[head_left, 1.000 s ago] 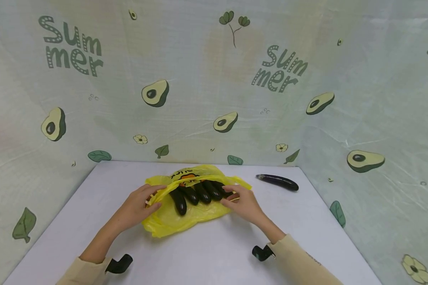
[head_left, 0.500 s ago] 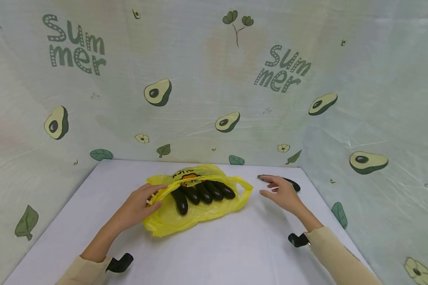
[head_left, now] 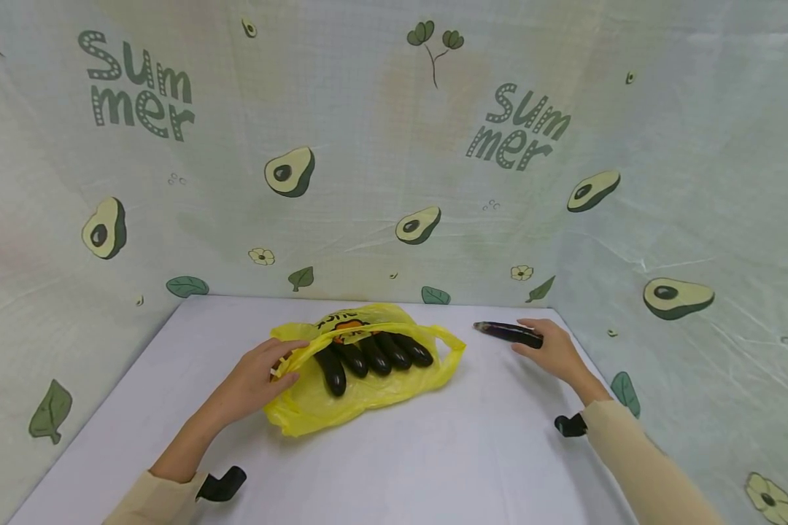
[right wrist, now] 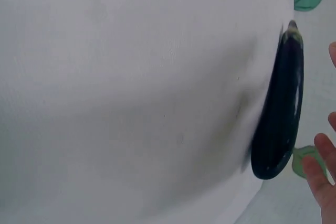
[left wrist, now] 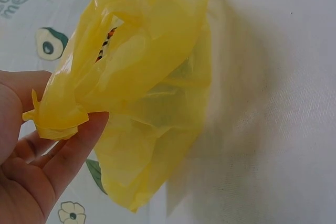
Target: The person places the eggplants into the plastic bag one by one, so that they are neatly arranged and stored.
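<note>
My left hand (head_left: 256, 379) holds the left end of a yellow plastic bag (head_left: 368, 394) lying on the table. In the left wrist view, a gathered strip of the bag (left wrist: 152, 87) runs between thumb and fingers. Several dark eggplants (head_left: 376, 356) lie side by side in the bag's mouth. At the back right, a single eggplant (head_left: 502, 332) rests on the table. My right hand (head_left: 554, 351) is at its right end, thumb and fingers spread. The right wrist view shows the fingertips (right wrist: 314, 174) apart from the eggplant (right wrist: 281, 106).
A white table (head_left: 394, 467) carries everything. Behind it and along both sides hangs a pale cloth (head_left: 348, 240) printed with avocados and leaves. The bag's right handle loop (head_left: 456, 354) stands toward the lone eggplant.
My right hand has left the bag's right side and moved right to the lone eggplant. The left hand has stayed on the bag.
</note>
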Tool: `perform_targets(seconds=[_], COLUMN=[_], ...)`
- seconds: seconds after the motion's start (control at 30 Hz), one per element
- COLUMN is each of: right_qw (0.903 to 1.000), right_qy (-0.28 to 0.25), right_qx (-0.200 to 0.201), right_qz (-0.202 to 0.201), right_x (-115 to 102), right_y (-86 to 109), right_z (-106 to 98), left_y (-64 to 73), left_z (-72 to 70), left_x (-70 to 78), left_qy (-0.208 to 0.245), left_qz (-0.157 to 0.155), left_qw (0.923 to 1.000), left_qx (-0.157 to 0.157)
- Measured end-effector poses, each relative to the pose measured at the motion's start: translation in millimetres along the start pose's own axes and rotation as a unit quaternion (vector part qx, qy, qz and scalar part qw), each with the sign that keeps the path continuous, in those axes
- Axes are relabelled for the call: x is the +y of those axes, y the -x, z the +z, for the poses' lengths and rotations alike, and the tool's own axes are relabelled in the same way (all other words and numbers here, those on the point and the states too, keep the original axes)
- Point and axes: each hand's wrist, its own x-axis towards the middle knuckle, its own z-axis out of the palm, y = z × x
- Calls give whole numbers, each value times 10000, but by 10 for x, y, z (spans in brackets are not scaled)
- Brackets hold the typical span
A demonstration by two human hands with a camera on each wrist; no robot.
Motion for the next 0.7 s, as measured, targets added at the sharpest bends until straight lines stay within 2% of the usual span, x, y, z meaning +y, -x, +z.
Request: perform_targets(seconds=[0.23,0.53,0.7], right_qw=[9994,9973,9967], right_qy=[135,158,119], right_qx=[-199,-372,-408], right_qz=[244,619,690], right_x=[206,352,428], right_y=[-68,-64,-53], right_z=[0,65,104], left_y=[8,8,-1], left_z=[-9,-39,-43], left_x=[-1,35,40], left_qy=[-1,-8,-66], left_qz=[42,-21,-66], left_qw=[10000,10000,10000], left_qx=[32,-16,-28])
